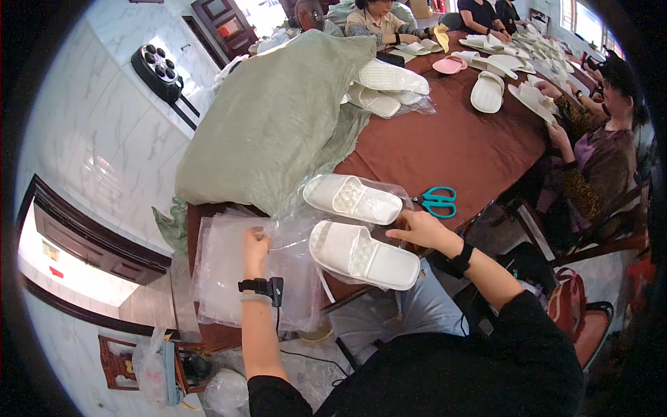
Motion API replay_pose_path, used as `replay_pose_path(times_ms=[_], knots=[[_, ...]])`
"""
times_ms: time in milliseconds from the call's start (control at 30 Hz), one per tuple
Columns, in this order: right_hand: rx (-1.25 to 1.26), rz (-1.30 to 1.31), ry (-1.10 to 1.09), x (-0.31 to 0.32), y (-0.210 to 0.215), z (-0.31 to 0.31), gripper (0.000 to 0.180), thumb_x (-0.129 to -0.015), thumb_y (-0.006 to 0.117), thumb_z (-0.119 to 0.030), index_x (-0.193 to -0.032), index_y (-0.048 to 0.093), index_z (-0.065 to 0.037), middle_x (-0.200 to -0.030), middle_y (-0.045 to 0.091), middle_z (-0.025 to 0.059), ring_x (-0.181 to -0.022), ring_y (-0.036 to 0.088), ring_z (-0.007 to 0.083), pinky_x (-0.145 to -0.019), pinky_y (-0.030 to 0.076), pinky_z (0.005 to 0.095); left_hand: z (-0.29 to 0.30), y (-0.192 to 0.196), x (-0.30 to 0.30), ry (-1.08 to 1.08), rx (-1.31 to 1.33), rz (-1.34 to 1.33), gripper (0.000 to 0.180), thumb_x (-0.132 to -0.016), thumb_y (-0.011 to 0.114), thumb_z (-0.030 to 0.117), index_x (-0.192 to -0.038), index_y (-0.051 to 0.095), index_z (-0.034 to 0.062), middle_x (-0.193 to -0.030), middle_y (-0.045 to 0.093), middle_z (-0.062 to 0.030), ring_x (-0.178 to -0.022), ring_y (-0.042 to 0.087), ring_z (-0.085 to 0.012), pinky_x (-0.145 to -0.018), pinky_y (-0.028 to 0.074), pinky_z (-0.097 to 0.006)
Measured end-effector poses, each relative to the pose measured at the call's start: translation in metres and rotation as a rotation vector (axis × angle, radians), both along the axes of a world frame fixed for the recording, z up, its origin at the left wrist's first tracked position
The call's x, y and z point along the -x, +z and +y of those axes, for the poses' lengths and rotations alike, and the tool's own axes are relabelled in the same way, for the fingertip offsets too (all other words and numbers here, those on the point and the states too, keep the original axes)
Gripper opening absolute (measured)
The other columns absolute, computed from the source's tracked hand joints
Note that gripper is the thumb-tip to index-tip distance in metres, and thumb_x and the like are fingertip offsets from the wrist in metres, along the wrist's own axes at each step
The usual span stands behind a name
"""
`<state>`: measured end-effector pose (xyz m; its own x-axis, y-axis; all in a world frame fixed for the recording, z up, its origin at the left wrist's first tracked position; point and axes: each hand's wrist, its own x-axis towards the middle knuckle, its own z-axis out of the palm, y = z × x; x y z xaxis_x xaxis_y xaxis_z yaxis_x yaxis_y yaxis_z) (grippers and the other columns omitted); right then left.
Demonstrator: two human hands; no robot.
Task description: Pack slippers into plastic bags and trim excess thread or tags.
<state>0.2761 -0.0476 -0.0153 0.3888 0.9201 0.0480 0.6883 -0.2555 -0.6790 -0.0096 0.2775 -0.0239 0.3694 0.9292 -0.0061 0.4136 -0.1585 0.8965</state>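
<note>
brown desk (451, 149): my left hand (255, 244) pinches the clear bag stack (229, 271) flat, right hand (419, 229) fingertips steadying a bagged white slipper (353, 199).

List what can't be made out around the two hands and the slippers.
- Head view: left hand fingertips, blurred among clear plastic bags; grip unclear.
- Right hand fingertips, hidden behind the slipper.
- Bag count: transparent layers merge.
- Green sack contents, covered by its fabric.
</note>
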Motion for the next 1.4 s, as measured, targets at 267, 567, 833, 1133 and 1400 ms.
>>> replay_pose_path(times_ms=[267, 567, 833, 1133, 1400], knots=[[0.079, -0.186, 0.312, 0.013, 0.030, 0.020, 0.050, -0.075, 0.065, -0.044, -0.110, 0.061, -0.009, -0.080, 0.064, 0.0177, -0.077, 0.062, 0.0339, -0.067, 0.049, 0.0402, 0.017, -0.003, -0.011, -0.112, -0.133, 0.104, 0.032, -0.083, 0.060, 0.024, -0.095, 0.060, -0.0058, -0.081, 0.063, -0.0130, -0.076, 0.059, -0.0238, -0.067, 0.047, -0.037], [-0.351, 1.137, 0.324, 0.009, 0.026, 0.048, 0.052, -0.085, 0.057, -0.006, -0.135, 0.040, -0.008, -0.140, 0.038, 0.0117, -0.115, 0.051, 0.0316, -0.095, 0.042, 0.0378, 0.003, 0.027, -0.042, -0.221, 0.168, -0.049, 0.028, -0.089, 0.058, 0.028, -0.095, 0.061, 0.0008, -0.072, 0.057, -0.0001, -0.061, 0.051, -0.0079, -0.051, 0.039, -0.025], [-0.257, -0.136, 0.678, 0.010, 0.007, 0.107, 0.046, -0.077, 0.070, -0.031, -0.108, 0.058, 0.001, -0.106, 0.060, 0.0200, -0.095, 0.058, 0.0321, -0.086, 0.044, 0.0388, -0.043, 0.035, -0.054, -0.371, 0.369, -0.489, 0.027, -0.091, 0.055, 0.022, -0.105, 0.060, -0.0001, -0.083, 0.058, 0.0008, -0.072, 0.051, -0.0069, -0.063, 0.042, -0.022], [-0.141, 0.332, 0.124, 0.031, 0.015, 0.086, 0.033, -0.087, 0.056, -0.016, -0.116, 0.056, 0.000, -0.105, 0.063, 0.0065, -0.095, 0.057, 0.0149, -0.084, 0.044, 0.0269, -0.091, 0.106, -0.044, -0.241, 0.325, -1.036, 0.011, -0.091, 0.055, 0.019, -0.097, 0.057, 0.0090, -0.087, 0.057, -0.0002, -0.076, 0.055, -0.0107, -0.066, 0.049, -0.027], [-0.131, 0.032, 0.841, 0.001, 0.000, 0.062, 0.062, -0.071, 0.064, -0.015, -0.128, 0.044, 0.001, -0.132, 0.046, 0.0157, -0.124, 0.039, 0.0311, -0.103, 0.028, 0.0393, -0.051, 0.110, 0.034, -0.048, 0.025, -0.482, 0.014, -0.095, 0.049, 0.020, -0.092, 0.055, 0.0072, -0.073, 0.049, 0.0032, -0.062, 0.046, -0.0062, -0.056, 0.043, -0.023]])
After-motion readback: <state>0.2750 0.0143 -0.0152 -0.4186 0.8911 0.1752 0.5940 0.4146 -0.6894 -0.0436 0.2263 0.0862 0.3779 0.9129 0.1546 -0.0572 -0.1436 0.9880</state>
